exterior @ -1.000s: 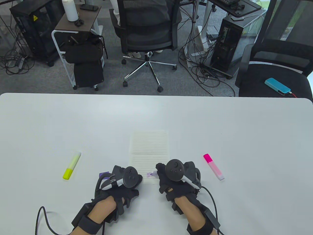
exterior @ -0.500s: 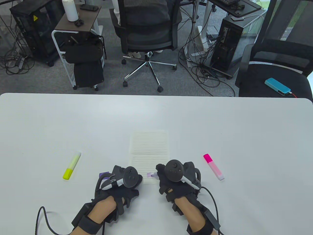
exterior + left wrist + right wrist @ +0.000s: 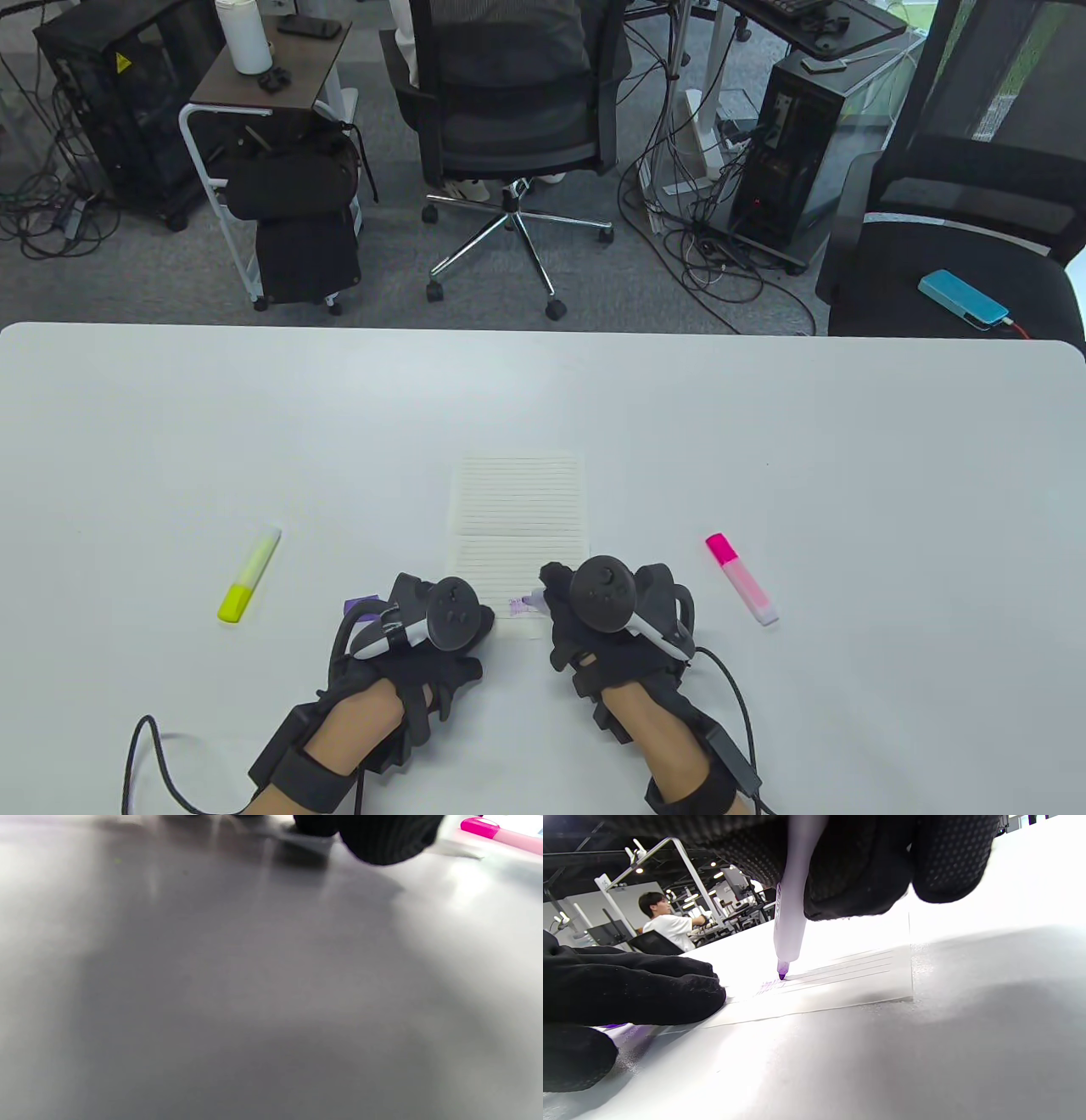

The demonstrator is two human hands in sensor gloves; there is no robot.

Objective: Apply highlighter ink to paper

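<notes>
While the right hand (image 3: 607, 615) pinches a purple highlighter (image 3: 791, 906) with curled fingers, its tip sits on the lined paper (image 3: 519, 518) near the sheet's near-left corner, right at a small purple scribble (image 3: 516, 605). Barrel stands steep, tilted slightly, tip touching the paper in the right wrist view. The left hand (image 3: 424, 632) lies just beside that corner, fingers stretched out low against the table and the paper edge, seems to pin the sheet; whether it holds anything I cannot tell. A purple bit (image 3: 361, 609) shows at its left side, probably the cap, not certain. Step in hand, as I judge it: laying down ink strokes. To do it well: keep the tip flat on the sheet, light even pressure, short strokes along the ruled lines, and keep the left fingers pressing the corner so the paper does not slide or curl. Stroke away from the left fingers, not into them, since they are close to the tip. Plenty of blank lines lie further up the sheet. Outward: a yellow highlighter (image 3: 249, 575) lies well apart to the left, capped, and a pink highlighter (image 3: 741, 579) lies near the right hand on the white table (image 3: 764, 407), also capped. Left wrist view is mostly blur, table surface only.
</notes>
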